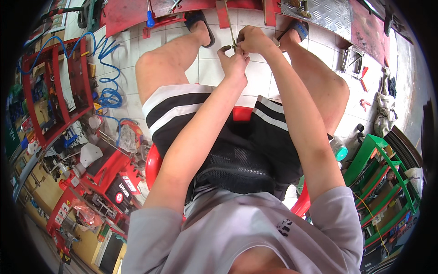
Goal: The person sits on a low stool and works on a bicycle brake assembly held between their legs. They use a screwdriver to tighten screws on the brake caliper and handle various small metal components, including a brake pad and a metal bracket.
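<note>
A long, thin, dull-coloured rod or cable [230, 26] comes down from the upper edge and ends at my fingers between my knees. My left hand [234, 63] is closed at its lower end, thumb and fingertips pinched near a small dark piece. From the right, my right hand [255, 40] reaches over with bent fingers that meet the left fingertips at the same spot. What exactly the right fingers hold is too small and partly covered to make out. Both hands are above the white tiled floor [207, 68].
Ahead stands a red work platform [123, 18] with a blue-handled screwdriver [150, 19] on it. Blue coiled hose [109, 97] and a red rack [54, 86] are at left. A green rack [388, 182] is at right. Under me is a red chair [153, 164].
</note>
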Demonstrator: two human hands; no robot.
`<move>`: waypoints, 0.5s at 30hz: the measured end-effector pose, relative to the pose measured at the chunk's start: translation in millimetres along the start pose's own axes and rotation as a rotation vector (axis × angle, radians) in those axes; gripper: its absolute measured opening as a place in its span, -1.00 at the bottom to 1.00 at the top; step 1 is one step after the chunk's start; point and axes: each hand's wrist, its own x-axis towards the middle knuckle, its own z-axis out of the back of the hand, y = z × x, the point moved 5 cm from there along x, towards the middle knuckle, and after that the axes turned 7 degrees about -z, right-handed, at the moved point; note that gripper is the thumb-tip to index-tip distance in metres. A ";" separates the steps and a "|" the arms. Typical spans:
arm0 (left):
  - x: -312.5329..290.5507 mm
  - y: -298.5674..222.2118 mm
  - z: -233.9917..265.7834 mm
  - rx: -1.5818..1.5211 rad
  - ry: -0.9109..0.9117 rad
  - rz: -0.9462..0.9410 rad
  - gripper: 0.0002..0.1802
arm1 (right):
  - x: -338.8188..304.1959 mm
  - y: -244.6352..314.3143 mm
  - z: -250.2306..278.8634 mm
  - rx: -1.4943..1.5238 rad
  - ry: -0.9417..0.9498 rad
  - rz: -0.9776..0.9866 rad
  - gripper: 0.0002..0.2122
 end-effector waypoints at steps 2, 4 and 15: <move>-0.7 1.4 -2.5 -0.054 -0.009 -0.013 -0.56 | -0.5 -0.7 -1.4 -0.033 -0.032 0.016 -0.79; -0.2 2.1 -3.1 -0.090 -0.015 -0.021 -0.59 | -2.5 -1.2 -2.8 0.027 0.017 0.019 -0.70; -1.8 1.6 -8.7 -0.140 -0.101 -0.098 -0.78 | -20.9 6.3 14.3 0.090 0.071 0.042 -0.80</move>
